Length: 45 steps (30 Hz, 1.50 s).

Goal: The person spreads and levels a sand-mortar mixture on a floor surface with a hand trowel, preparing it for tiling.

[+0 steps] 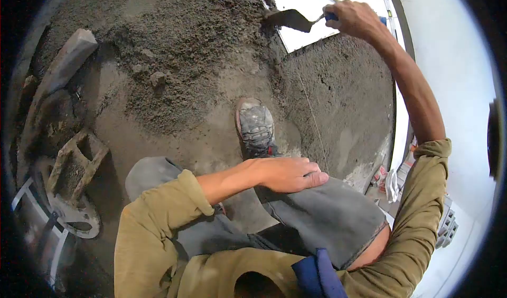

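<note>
My right hand is closed round the blue handle of a trowel at the top of the view. The trowel's dark, mortar-coated blade lies at the edge of a heap of loose grey mortar, beside a white tile. Below the tile, a spread bed of mortar has a thin string running across it. My left hand rests on my bent knee in grey trousers, its fingers together over the cloth; nothing shows in it.
A dusty shoe stands on the floor at centre. At left are a concrete block piece, a long slab and a metal frame. A white wall rises at right, with rubble and a white bag near its foot.
</note>
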Motion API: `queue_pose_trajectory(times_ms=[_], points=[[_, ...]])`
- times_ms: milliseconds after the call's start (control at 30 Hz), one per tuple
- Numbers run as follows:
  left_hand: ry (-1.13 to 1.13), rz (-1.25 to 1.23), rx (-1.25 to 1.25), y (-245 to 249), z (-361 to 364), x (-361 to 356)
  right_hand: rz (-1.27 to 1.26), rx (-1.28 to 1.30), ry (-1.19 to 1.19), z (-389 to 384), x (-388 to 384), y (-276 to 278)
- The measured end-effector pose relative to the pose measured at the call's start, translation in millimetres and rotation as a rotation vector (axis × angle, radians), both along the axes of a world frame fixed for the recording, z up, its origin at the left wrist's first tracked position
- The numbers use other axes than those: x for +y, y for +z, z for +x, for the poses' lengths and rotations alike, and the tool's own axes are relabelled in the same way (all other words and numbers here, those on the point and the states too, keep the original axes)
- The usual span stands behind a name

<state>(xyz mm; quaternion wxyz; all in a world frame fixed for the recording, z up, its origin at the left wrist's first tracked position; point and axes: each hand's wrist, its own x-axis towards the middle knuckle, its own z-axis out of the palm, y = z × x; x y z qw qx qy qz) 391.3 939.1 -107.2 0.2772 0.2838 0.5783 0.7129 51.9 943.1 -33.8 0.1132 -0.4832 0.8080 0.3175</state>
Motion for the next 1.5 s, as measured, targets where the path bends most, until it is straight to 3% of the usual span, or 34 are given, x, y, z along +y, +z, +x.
queue_pose_trajectory(times_ms=[100,167,233,300,333,500,567,700,767,900,1067,1200,1300,1500], points=[[0.015,0.006,0.002,1.7,0.5,-2.0,-0.016,0.083,0.1,8.4,-5.0,11.2],[0.028,0.015,-0.005,3.2,1.5,-2.2,0.109,-0.065,0.006,36.7,-14.7,20.0],[0.046,0.003,-0.012,3.5,1.9,-2.7,0.165,0.015,0.133,30.4,-2.9,-9.6],[0.043,-0.001,-0.003,-0.8,4.5,1.9,0.113,0.005,0.039,13.5,-1.7,-10.8],[0.038,-0.008,0.017,-1.6,3.8,2.9,0.02,0.012,0.105,5.1,1.6,-7.4],[0.048,-0.011,0.018,5.1,3.1,0.3,0.1,-0.001,0.109,26.8,-5.7,11.8],[0.055,-0.021,-0.002,3.7,3.2,-1.0,0.12,0.019,0.279,16.6,8.0,-3.8],[0.066,-0.024,0.024,2.6,4.5,3.4,0.057,-0.006,0.077,6.7,-0.4,3.3],[0.063,-0.026,0.03,2.1,5.7,4.6,-0.037,0.081,0.235,10.2,-0.3,8.2],[0.043,-0.029,0.0,6.3,2.4,0.3,0.094,0.043,0.287,24.9,2.1,9.2],[0.026,-0.065,0.006,4.1,3.7,0.9,0.059,0.058,0.399,2.6,-4.2,-9.7],[0.005,-0.061,0.0,7.0,2.9,1.6,0.185,0.097,0.339,16.3,-19.9,-2.5],[0.001,-0.056,0.006,4.7,2.7,2.9,0.122,0.091,0.349,20.4,-23.7,2.2],[0.019,-0.056,0.022,6.9,3.5,-0.1,0.387,0.049,0.114,27.4,-67.1,17.6]])
